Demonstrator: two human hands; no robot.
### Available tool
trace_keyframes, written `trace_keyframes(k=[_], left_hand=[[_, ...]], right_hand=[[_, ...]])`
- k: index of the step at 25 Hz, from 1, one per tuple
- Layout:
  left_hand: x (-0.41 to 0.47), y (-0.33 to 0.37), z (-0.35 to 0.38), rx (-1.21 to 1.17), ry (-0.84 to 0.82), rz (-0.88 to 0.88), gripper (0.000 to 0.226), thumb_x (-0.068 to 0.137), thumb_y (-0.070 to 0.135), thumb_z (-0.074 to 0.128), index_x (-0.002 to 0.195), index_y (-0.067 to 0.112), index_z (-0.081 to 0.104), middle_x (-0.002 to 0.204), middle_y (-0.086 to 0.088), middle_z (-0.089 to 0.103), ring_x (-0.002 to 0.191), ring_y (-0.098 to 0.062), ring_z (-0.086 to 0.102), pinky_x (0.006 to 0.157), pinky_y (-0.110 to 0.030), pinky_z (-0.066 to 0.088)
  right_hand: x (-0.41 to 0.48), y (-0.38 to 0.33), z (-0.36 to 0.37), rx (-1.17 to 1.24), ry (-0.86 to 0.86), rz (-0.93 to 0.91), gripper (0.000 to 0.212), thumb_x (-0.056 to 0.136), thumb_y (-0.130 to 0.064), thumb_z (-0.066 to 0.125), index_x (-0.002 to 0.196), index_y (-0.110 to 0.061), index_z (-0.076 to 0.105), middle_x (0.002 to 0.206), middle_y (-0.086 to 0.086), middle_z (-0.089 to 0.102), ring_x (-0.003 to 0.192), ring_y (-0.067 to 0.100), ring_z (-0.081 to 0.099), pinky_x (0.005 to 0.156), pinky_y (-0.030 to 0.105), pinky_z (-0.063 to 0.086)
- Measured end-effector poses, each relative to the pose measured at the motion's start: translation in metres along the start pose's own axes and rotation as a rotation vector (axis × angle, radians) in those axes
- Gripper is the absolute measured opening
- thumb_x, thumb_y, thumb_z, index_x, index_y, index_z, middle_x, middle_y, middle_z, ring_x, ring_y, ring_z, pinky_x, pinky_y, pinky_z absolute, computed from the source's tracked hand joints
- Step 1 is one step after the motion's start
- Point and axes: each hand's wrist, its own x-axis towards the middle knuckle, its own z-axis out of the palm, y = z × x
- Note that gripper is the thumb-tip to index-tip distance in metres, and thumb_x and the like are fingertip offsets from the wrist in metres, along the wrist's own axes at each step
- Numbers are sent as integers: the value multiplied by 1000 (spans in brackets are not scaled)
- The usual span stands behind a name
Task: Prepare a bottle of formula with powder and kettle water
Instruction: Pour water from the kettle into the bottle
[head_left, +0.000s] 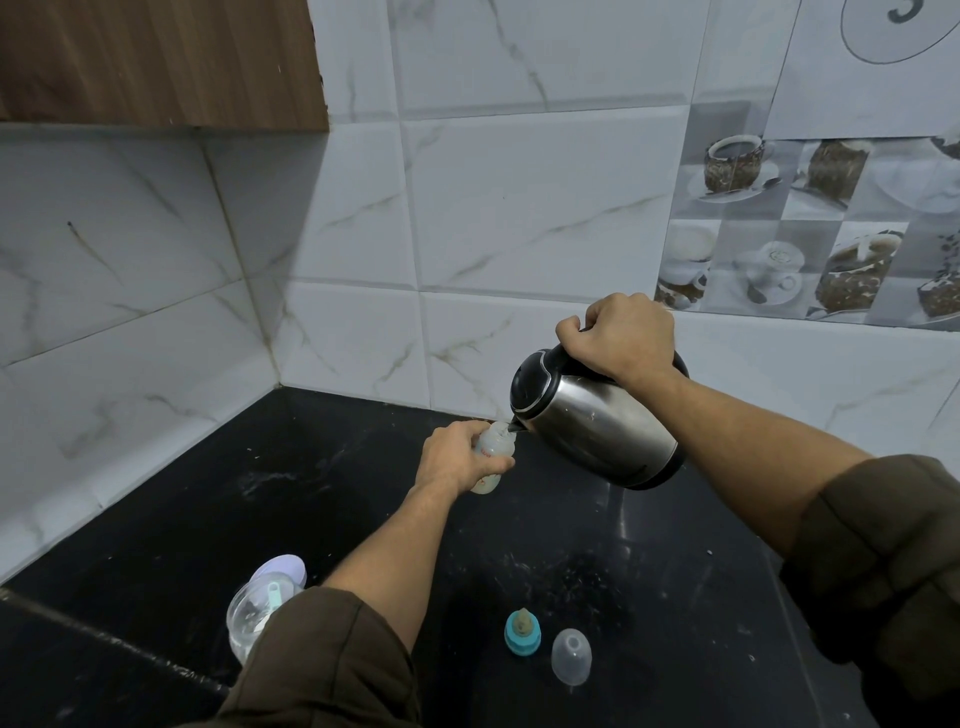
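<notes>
My left hand (451, 457) grips a small clear baby bottle (492, 451) standing on the black counter (260, 509); its neck is uncapped. My right hand (621, 335) holds the black handle of a steel kettle (597, 423), tilted down to the left with its spout right at the bottle's mouth. Near the front of the counter lie the teal teat ring (522, 631) and the clear dome cap (571, 656). At the front left, partly hidden by my left sleeve, stands an open clear powder container (249, 616) with a pale scoop inside and a white lid behind it.
White marble tiles form the corner walls behind and to the left of the counter. A wooden cabinet (156, 57) hangs at the upper left. Powder specks and smears dot the counter's middle.
</notes>
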Motion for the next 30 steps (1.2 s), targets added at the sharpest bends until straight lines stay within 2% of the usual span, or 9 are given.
trace_keyframes(k=[10, 15, 23, 30], left_hand=[[0, 0, 0, 1, 1, 8, 46, 73, 47, 87, 115, 31, 75, 102, 8, 75, 98, -13, 68, 92, -36, 56], [0, 1, 1, 7, -8, 9, 44, 73, 48, 86, 113, 31, 75, 99, 8, 74, 97, -13, 67, 90, -35, 56], [1, 1, 2, 7, -9, 5, 44, 72, 49, 86, 110, 31, 75, 96, 9, 74, 95, -12, 68, 89, -37, 57], [2, 1, 3, 6, -7, 2, 43, 71, 50, 87, 107, 31, 75, 93, 9, 74, 93, -12, 68, 89, -38, 58]], right_hand=[[0, 3, 1, 4, 2, -2, 43, 80, -40, 56, 52, -6, 57, 44, 3, 42, 45, 23, 38, 52, 26, 31], [-1, 4, 1, 6, -8, -6, 43, 78, -41, 53, 49, -10, 51, 43, 2, 41, 45, 23, 38, 50, 24, 27], [-1, 4, 2, 12, -3, -7, 42, 77, -41, 53, 48, -10, 48, 43, 3, 39, 47, 27, 42, 51, 26, 32], [1, 5, 2, 3, 5, 0, 42, 76, -41, 53, 52, -7, 57, 44, 5, 46, 49, 29, 46, 52, 26, 31]])
